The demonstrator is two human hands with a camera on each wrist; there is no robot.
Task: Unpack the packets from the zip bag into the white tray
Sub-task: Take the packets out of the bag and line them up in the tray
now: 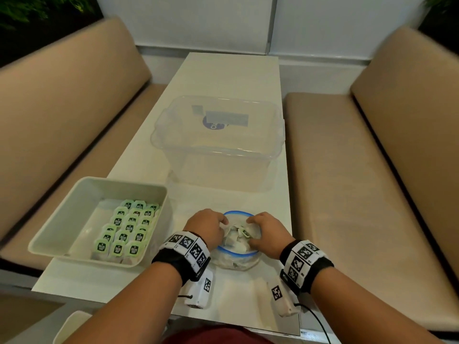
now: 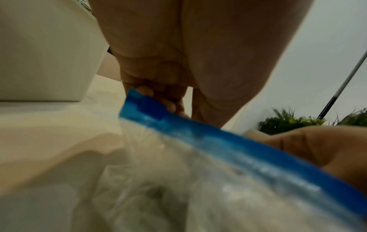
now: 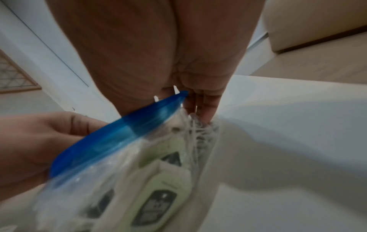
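Observation:
The clear zip bag (image 1: 236, 254) with a blue zip rim (image 2: 198, 133) stands on the white table near its front edge, its mouth open upward. White packets with green tags (image 1: 242, 232) fill it and show through the plastic (image 3: 158, 199). My left hand (image 1: 219, 223) grips the left side of the rim, with its fingers (image 2: 158, 97) curled over the blue strip. My right hand (image 1: 253, 232) grips the right side, and its fingers (image 3: 206, 106) run down at the rim's end. The white tray (image 1: 49, 234) sits to the left, holding several rows of packets (image 1: 129, 229).
A large clear plastic box (image 1: 218, 145) with a lid stands behind the bag in the middle of the table. Beige benches (image 1: 62, 120) (image 1: 372, 170) flank the narrow table. The tray's right wall (image 2: 49, 55) is close to my left hand.

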